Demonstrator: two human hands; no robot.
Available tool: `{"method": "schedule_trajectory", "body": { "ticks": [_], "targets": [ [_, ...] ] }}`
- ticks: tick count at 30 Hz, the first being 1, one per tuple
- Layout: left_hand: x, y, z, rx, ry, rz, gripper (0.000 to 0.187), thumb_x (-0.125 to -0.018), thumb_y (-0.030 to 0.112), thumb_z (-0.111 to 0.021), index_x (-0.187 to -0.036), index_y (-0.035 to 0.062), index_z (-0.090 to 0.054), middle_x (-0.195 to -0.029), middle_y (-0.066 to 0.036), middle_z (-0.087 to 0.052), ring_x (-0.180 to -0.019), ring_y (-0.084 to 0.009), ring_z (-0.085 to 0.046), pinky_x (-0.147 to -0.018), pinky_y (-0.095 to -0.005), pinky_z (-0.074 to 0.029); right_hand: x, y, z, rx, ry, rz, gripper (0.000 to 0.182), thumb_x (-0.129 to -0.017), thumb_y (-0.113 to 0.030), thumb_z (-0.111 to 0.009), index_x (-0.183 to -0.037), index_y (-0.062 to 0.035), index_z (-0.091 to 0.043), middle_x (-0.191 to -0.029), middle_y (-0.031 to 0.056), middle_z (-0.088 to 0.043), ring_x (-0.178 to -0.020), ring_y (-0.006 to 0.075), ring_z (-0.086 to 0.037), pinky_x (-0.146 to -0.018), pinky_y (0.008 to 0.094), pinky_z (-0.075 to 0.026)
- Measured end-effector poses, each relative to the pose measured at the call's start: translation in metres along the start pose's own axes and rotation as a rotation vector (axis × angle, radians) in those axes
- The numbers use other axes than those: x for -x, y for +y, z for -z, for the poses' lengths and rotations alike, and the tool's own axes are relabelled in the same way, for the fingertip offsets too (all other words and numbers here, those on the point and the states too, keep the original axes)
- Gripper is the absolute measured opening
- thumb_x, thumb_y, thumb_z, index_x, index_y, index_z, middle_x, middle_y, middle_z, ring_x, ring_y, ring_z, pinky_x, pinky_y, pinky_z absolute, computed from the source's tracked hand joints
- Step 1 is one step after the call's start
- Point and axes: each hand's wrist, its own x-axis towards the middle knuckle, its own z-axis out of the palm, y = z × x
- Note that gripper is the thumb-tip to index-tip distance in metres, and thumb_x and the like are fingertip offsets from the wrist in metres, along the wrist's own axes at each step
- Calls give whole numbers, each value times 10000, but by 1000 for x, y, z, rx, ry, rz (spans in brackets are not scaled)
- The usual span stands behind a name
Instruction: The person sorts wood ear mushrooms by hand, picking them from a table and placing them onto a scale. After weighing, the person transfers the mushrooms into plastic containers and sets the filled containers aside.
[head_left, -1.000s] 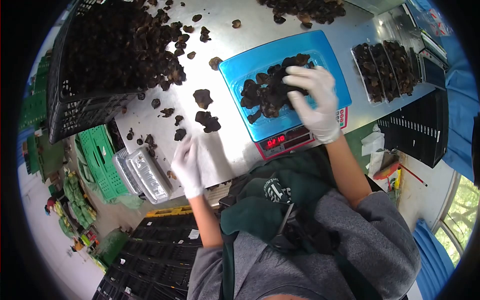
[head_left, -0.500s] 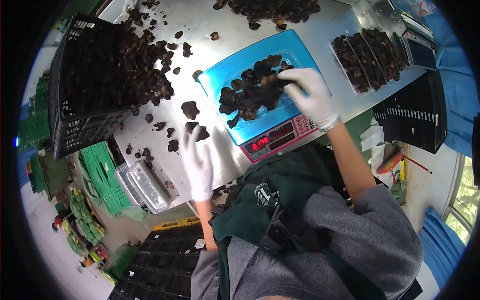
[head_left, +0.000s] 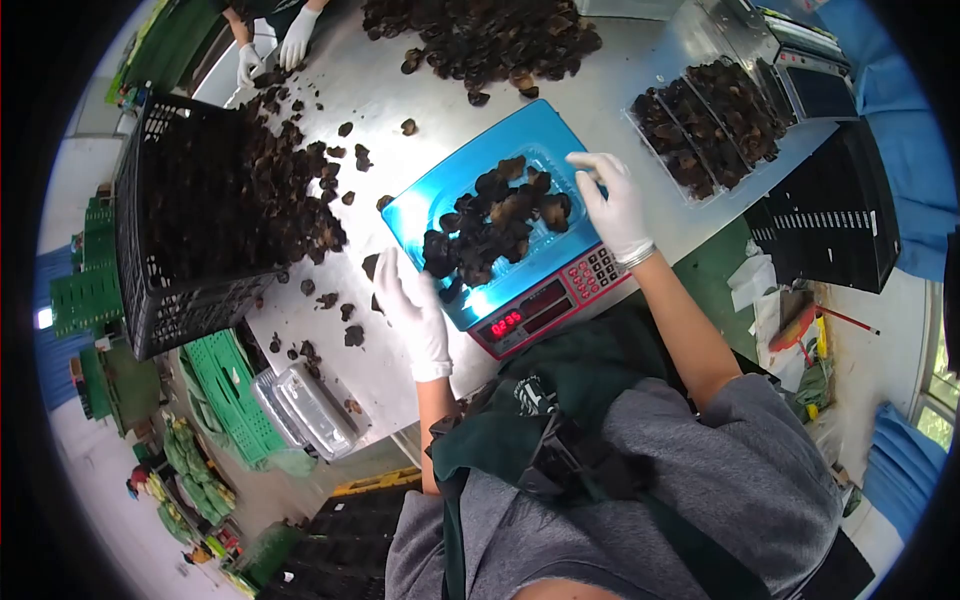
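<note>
Dark brown mushroom-like pieces lie in a clear tray on the blue pan of a digital scale, whose red display glows. My left hand, in a white glove, is at the pan's left edge over the metal table; it looks open, fingers spread, somewhat blurred. My right hand, also gloved, hovers at the pan's right edge, with thumb and forefinger apart and nothing between them.
A black crate spills dark pieces at the left. Filled clear trays stand at the right, a large pile at the back. A co-worker's gloved hands are at upper left. Stacked clear containers sit at the near-left table edge.
My right hand has drawn back from the pieces to the pan's edge. The display reading has risen. The view has shifted, and a co-worker's hands now show at upper left.
</note>
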Motion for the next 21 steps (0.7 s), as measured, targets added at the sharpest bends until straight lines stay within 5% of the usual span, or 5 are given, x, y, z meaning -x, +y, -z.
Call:
{"method": "schedule_trajectory", "body": {
  "ticks": [4, 7, 8, 9, 21],
  "targets": [
    [10, -13, 2, 199, -200, 403, 396, -927, 72, -569, -1318, 29, -522, -929, -78, -650, -744, -107, -597, -666, -251, -505, 4, 17, 7, 23, -232, -290, 275, -838, -153, -658, -1101, -75, -638, -816, 109, -633, -749, 243, -617, -712, 345, -507],
    [3, -36, -5, 220, -220, 325, 378, -917, 17, -557, -1295, 30, -544, -961, -66, -639, -750, -103, -595, -660, -251, -503, 9, 18, 16, -111, -301, -482, 219, -829, -175, -672, -1013, -70, -617, -713, 77, -610, -671, 237, -603, -675, 349, -499],
    [-7, -30, -5, 218, -264, 308, 357, -923, 23, -563, -1281, 14, -557, -978, -39, -618, -763, -93, -594, -660, -228, -511, 15, 27, 18, -180, -276, -501, 159, -851, -115, -667, -981, -60, -593, -679, -17, -533, -592, 52, -479, -569, 250, -431],
    [-16, -21, -6, 219, -296, 287, 355, -916, 2, -567, -1271, 13, -569, -952, -24, -610, -738, -80, -579, -646, -221, -498, 20, 31, 28, -219, -277, -500, 137, -859, -90, -655, -962, -53, -573, -690, -38, -526, -614, 35, -478, -570, 236, -422],
    [-154, 162, -216, 159, -756, -316, 283, -872, 45, -608, -1144, -28, -641, -937, -57, -682, -878, -128, -633, -809, -267, -496, 56, 74, 199, -484, 333, -730, 100, -905, -85, -631, -866, -79, -539, -712, -21, -593, -595, 30, -521, -510, 184, -378]
  ]
}}
